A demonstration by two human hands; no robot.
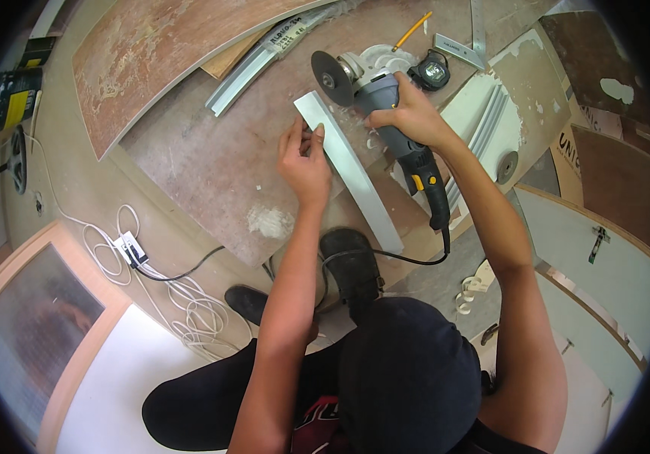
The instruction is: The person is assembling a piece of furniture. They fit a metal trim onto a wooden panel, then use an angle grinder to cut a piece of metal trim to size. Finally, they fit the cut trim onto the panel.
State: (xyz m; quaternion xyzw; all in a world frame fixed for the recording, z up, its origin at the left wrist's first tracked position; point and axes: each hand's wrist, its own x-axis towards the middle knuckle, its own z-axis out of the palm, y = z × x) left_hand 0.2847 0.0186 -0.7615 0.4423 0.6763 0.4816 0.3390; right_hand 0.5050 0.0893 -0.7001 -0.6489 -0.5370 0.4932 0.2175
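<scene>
Apparently we're setting up a cut, our left hand (304,160) pinching the white strip (355,181) over the brown board (204,170), our right hand (414,117) gripping the grinder (376,96), so next we should align its disc (324,68).

Workshop, angle grinder (403,145), tape measure (432,73), metal square (458,51)
</scene>
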